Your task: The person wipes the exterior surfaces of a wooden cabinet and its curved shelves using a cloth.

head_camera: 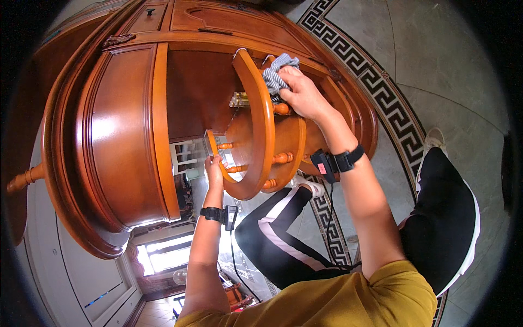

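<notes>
My right hand [300, 92] grips a crumpled blue-and-white striped cloth [274, 79], at the inner side of a curved wooden shelf [265, 135] of an orange-brown cabinet. Below that hand is a turned wooden spindle [282, 109]. The fingers of my left hand [215, 171] are closed around the rounded edge of another wooden shelf [211, 143], beside a smaller spindle [224, 146]. Several clear and gold cylindrical items [240, 99] lie behind the large curved shelf. Some of the cloth is hidden by my right fingers.
The cabinet's curved side panel [116, 126] fills the left, with a panelled door [237, 24] along the top. More curved shelves [339, 98] are at the right. A patterned tile border [384, 94] crosses the grey floor. Cables hang from both wrist devices, near my bent legs.
</notes>
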`<action>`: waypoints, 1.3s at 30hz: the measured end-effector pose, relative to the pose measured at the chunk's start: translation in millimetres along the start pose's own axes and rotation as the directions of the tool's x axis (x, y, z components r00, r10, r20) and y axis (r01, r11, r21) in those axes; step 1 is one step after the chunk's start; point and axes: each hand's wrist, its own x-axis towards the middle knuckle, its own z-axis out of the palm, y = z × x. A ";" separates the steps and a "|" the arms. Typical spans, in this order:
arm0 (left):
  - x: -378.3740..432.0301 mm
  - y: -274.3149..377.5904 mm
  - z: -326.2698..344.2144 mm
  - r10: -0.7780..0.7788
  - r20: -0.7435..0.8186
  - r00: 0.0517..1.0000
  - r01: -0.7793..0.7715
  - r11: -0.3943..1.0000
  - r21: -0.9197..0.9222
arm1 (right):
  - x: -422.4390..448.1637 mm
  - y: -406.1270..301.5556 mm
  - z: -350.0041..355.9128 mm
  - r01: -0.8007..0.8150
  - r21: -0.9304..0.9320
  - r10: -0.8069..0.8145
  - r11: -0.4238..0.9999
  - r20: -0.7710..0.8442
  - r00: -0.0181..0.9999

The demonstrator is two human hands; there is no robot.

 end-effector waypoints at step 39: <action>15.6 -19.9 -13.6 0.043 -0.050 0.998 -0.044 0.999 -0.019 | -64.4 -54.9 -23.3 -0.595 0.517 0.629 0.616 0.132 0.766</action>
